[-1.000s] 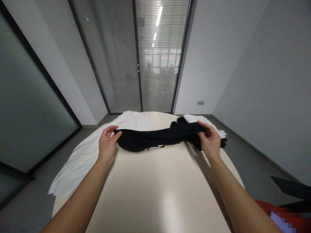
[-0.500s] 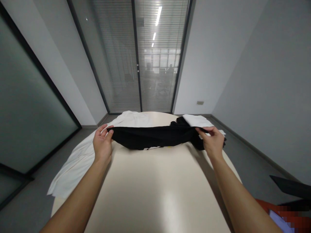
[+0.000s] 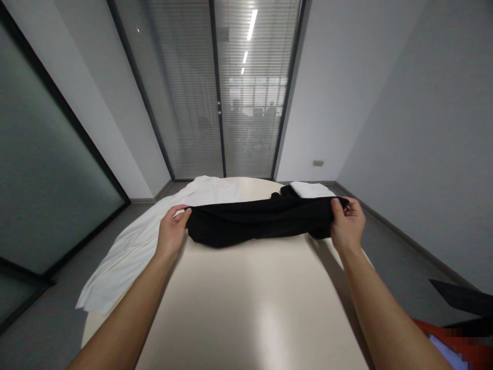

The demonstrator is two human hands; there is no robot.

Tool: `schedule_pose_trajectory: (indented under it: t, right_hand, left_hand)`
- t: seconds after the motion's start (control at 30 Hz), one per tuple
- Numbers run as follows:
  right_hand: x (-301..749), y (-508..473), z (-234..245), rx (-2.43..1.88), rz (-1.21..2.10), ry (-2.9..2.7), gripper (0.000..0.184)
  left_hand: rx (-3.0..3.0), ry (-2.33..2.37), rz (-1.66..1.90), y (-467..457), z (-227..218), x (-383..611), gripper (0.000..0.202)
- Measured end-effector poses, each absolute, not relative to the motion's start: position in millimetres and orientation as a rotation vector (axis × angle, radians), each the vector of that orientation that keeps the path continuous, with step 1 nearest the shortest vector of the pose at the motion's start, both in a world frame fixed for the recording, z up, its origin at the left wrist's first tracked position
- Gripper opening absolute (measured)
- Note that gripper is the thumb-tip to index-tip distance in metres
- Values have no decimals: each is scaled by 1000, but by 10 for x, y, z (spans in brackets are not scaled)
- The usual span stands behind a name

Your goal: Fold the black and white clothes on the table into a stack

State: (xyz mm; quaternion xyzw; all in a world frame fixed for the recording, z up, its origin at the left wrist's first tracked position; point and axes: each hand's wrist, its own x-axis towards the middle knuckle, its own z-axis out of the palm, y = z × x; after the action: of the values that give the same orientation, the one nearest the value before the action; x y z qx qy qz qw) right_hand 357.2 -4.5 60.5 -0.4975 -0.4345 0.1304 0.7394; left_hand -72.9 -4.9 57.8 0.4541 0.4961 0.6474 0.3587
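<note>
A black garment (image 3: 254, 222) is stretched sideways over the far part of a cream oval table (image 3: 246, 303). My left hand (image 3: 172, 231) pinches its left edge between thumb and fingers. My right hand (image 3: 347, 225) grips its right edge, fingers curled over the cloth. The garment sags slightly in the middle and rests on the tabletop.
A white cloth (image 3: 131, 252) drapes over the table's far left edge. A folded white piece (image 3: 311, 189) on dark fabric lies at the far right. Glass doors with blinds (image 3: 219, 92) stand behind. A dark object (image 3: 462, 298) and something red sit at lower right.
My right hand has shifted right, pulling the black garment wider and flatter. My left hand moved slightly right and down. The pale printed patch under the garment is no longer showing.
</note>
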Motion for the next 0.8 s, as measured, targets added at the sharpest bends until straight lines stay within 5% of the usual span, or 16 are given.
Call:
schedule_pose_trajectory:
  t: [0.27,0.47,0.8]
  right_hand:
    - [3582,-80,622,-1122,203,-959,52]
    - [3521,-73,628,-1042,455,-990,43]
    - [3462,-523,829,-1023,1721,-1503,49]
  left_hand:
    - [1158,1246,1809,-51,594,-720,48]
    - [1118,1263,1809,-43,605,-756,45]
    - [1610,874,392,-378,769,-709,42]
